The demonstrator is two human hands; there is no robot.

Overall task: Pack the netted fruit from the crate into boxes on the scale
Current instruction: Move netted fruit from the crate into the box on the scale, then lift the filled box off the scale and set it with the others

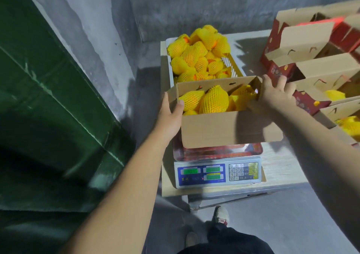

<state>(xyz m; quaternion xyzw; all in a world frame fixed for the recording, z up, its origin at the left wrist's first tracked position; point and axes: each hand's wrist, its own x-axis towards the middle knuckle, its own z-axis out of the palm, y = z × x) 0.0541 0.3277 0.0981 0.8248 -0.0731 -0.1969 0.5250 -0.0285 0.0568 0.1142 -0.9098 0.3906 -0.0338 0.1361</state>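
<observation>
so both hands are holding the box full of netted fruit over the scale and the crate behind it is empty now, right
Not quite: the crate is not empty. The head view shows it piled with netted fruit. The rest holds: the left hand and right hand grip the ends of the box of fruit above the scale.

Both arms extended; left grip [171, 115] and right grip [272, 95] curled, clasping.
</observation>
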